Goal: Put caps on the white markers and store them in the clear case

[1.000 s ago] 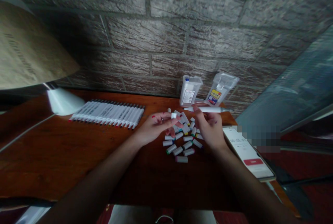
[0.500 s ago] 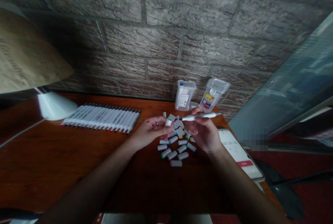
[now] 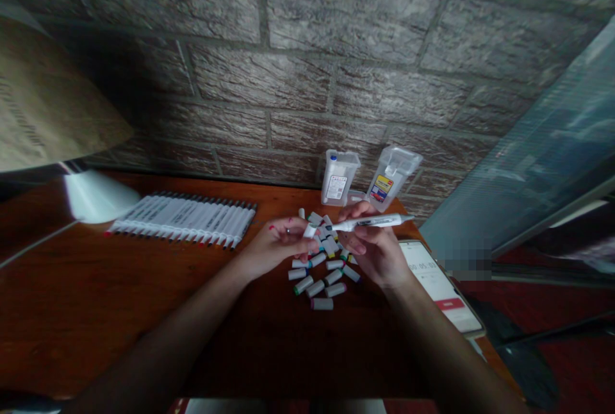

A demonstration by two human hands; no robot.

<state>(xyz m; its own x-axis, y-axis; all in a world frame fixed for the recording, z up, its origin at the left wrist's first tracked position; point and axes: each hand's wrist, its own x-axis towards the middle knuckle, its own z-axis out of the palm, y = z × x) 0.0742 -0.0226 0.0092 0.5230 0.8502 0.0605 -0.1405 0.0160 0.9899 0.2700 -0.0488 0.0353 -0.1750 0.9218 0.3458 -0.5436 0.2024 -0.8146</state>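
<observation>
1. Head view: a stone-block wall [image 3: 307, 74] rises behind a brown wooden surface [image 3: 96, 311].
2. Table lamp [image 3: 52, 100] at far left.
3. Row of white markers [image 3: 185, 218] lying side by side near the lamp.
4. Two clear plastic containers [image 3: 336, 180] near the wall.
5. Smartphone [image 3: 444, 289], screen lit, at the right edge.
6. Right hand [image 3: 379, 250] grips a white marker [image 3: 372, 221], tip leftward, above loose caps [image 3: 322, 304].
7. Left hand [image 3: 271, 244] pinches a white cap [image 3: 310, 231] just beside that tip.
</observation>
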